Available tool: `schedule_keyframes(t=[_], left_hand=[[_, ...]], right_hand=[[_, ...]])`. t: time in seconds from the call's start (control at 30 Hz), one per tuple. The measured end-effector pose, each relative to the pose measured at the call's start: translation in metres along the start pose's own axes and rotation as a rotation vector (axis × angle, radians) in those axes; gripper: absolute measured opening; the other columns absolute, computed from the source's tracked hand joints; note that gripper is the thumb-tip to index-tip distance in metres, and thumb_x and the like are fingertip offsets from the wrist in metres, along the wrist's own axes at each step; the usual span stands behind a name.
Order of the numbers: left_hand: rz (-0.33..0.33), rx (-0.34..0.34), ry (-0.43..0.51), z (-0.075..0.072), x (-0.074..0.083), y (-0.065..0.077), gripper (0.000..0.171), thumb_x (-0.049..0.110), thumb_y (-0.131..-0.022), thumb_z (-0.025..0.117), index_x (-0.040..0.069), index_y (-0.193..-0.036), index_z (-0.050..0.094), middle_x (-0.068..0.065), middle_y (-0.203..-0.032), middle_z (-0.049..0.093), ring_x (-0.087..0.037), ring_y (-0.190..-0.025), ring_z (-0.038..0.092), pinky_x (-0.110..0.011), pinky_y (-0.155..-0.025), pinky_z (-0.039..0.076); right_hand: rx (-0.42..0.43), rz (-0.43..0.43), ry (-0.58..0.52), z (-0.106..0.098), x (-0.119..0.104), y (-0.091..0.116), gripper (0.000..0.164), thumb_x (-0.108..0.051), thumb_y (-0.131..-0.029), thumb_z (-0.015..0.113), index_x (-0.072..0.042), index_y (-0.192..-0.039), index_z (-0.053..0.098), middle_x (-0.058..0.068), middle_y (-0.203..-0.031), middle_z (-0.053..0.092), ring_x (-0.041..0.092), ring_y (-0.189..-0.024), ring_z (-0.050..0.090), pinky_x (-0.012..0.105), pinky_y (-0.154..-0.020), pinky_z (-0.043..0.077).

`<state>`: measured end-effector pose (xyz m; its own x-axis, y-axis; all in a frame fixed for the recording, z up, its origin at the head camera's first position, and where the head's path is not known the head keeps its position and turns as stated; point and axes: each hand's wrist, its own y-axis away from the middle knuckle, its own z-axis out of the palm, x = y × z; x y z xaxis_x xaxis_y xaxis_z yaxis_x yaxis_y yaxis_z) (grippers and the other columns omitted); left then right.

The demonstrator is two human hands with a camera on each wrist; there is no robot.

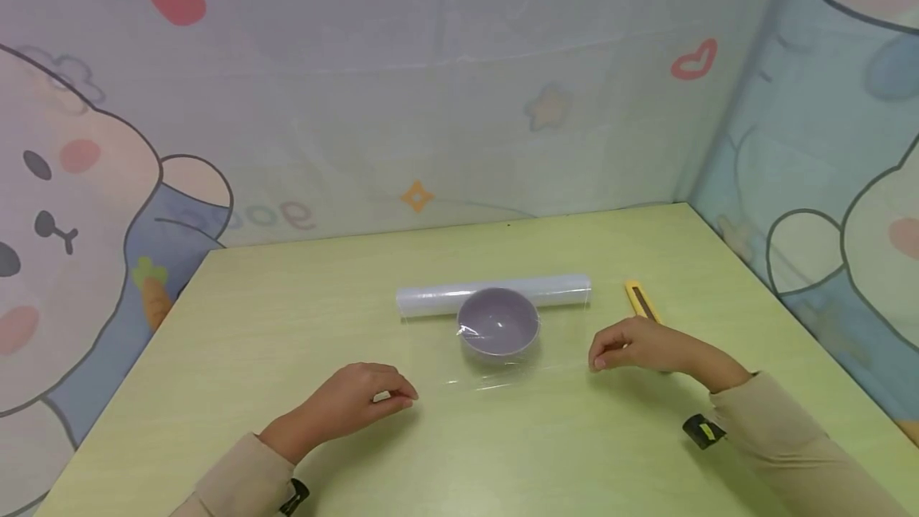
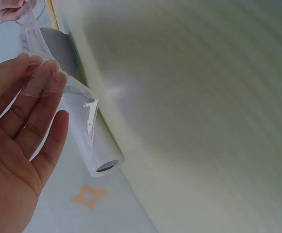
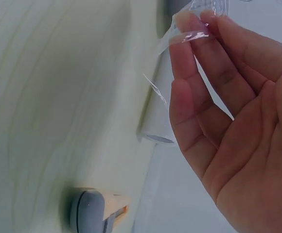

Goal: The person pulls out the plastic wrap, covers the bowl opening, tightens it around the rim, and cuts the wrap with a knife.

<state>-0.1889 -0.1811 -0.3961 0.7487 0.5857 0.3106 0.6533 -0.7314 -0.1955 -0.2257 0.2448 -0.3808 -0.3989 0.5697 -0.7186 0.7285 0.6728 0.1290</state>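
Observation:
Clear plastic wrap point(image 1: 495, 378) stretches between my two hands, over the lilac bowl point(image 1: 498, 324). Its near edge is pinched between thumb and fingertips of my left hand point(image 1: 348, 404), left of the bowl. On the other side, my right hand point(image 1: 642, 345) pinches the other corner. Behind the bowl lies the white roll of wrap point(image 1: 431, 301), with the sheet running from it. In the left wrist view the film point(image 2: 31, 24) runs from the fingertips toward the other hand. The right wrist view has film point(image 3: 195, 36) bunched at the fingertips.
A yellow utility knife point(image 1: 641, 299) lies on the table right of the roll, partly hidden behind my right hand. The pale wooden table point(image 1: 301, 294) meets a cartoon-printed cloth point(image 1: 345, 102) at its back edge and more cloth at the sides.

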Motion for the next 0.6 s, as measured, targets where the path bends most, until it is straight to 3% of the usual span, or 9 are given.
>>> schedule_keyframes(t=[0.33, 0.5, 0.6], left_hand=[[-0.079, 0.0, -0.056, 0.006, -0.001, -0.005, 0.022, 0.037, -0.093, 0.051, 0.025, -0.09, 0.07, 0.018, -0.083, 0.064, 0.003, -0.077, 0.058, -0.022, -0.071, 0.048], [-0.137, 0.025, -0.095, 0.008, 0.002, -0.012, 0.011, 0.032, -0.088, 0.06, 0.024, -0.086, 0.067, 0.017, -0.074, 0.061, 0.004, -0.066, 0.052, -0.018, -0.06, 0.044], [-0.194, 0.009, -0.1, 0.009, 0.005, -0.019, 0.011, 0.027, -0.085, 0.064, 0.019, -0.093, 0.064, 0.014, -0.069, 0.06, 0.003, -0.059, 0.048, -0.018, -0.054, 0.04]], right_hand=[[0.05, 0.024, 0.042, 0.01, 0.002, -0.006, 0.014, -0.028, -0.088, 0.06, -0.015, -0.085, 0.065, -0.005, -0.079, 0.061, 0.002, -0.07, 0.048, 0.021, -0.064, 0.041], [0.079, 0.016, 0.108, 0.013, 0.003, -0.011, 0.009, -0.023, -0.088, 0.061, -0.019, -0.081, 0.062, -0.009, -0.074, 0.057, 0.001, -0.067, 0.046, 0.02, -0.062, 0.04], [0.102, 0.021, 0.143, 0.014, 0.003, -0.015, 0.009, -0.021, -0.087, 0.062, -0.02, -0.079, 0.062, -0.011, -0.072, 0.055, 0.001, -0.065, 0.044, 0.02, -0.061, 0.039]])
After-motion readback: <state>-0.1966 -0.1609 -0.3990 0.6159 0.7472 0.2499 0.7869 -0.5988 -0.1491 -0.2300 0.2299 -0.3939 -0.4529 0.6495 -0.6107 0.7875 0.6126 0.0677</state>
